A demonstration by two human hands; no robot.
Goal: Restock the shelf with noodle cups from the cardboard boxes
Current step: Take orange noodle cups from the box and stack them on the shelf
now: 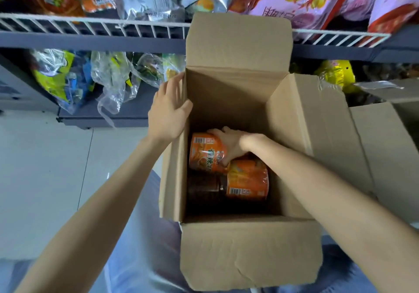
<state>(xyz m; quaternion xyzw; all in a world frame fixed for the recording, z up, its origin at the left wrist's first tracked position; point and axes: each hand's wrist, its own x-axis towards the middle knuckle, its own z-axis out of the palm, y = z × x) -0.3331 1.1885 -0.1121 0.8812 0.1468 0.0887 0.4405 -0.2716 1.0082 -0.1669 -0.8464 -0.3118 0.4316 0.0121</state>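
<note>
Over on the left, a shelf [95, 41] with a white wire rail [90, 24] holds crinkled snack bags [74, 77] on its lower tier and more bags above, with pale floor tiles [40, 168] beneath. Next comes the person's left hand [169, 113], fingers straight and laid flat against the left wall of an open cardboard box [247, 247] – thumb just over the edge, steadying it rather than gripping it. The box sits right in front of the shelf, all four flaps folded outward, its far flap standing up against the wire rail. Down inside, the right hand [229, 144] is curled around an orange noodle cup [204, 154] lying on its side near the left wall. Just beside that cup, toward the near right, lies a second orange noodle cup [248, 180], also on its side, touching the first; something dark (hard to make out in the shadow) sits to its left. Further right, pink snack packets [317, 2] crowd the upper tier, and a second cardboard box [390, 120] with loose tape stands just beside the first.
</note>
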